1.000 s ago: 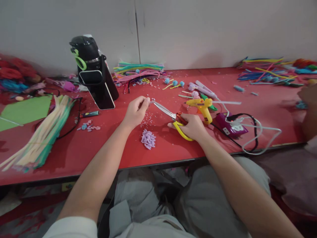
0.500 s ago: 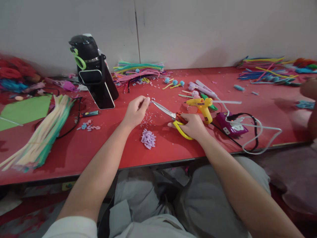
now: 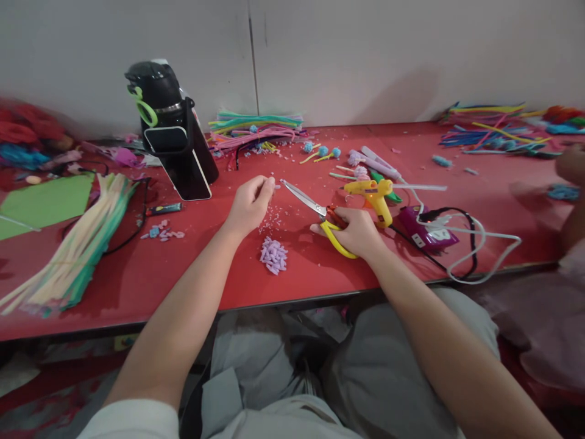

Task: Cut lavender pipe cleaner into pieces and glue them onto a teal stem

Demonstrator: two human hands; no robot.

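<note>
In a pinch, thumb against forefinger, my left hand [image 3: 251,204] holds a small lilac piece of pipe cleaner [image 3: 277,186], of which only a short end shows. My right hand [image 3: 356,231] grips scissors [image 3: 306,198] with yellow and orange handles; their tips lie just right of that piece, apart from it. On the table below my left hand is a pile of short lilac pipe cleaner pieces [image 3: 273,255], with tiny lilac clippings [image 3: 272,222] scattered above it.
Right of the scissors stand a yellow glue gun [image 3: 372,194] and a purple power strip [image 3: 425,231] with looping cables. At left are a black bottle [image 3: 159,97], a leaning phone [image 3: 185,174] and a pipe cleaner bundle [image 3: 86,244]. Another person's hand [image 3: 571,164] is at far right.
The scissor tips have shifted slightly up and away from my left fingertips, and the lilac end shows more clearly. The other person's hand at far right has moved a little.
</note>
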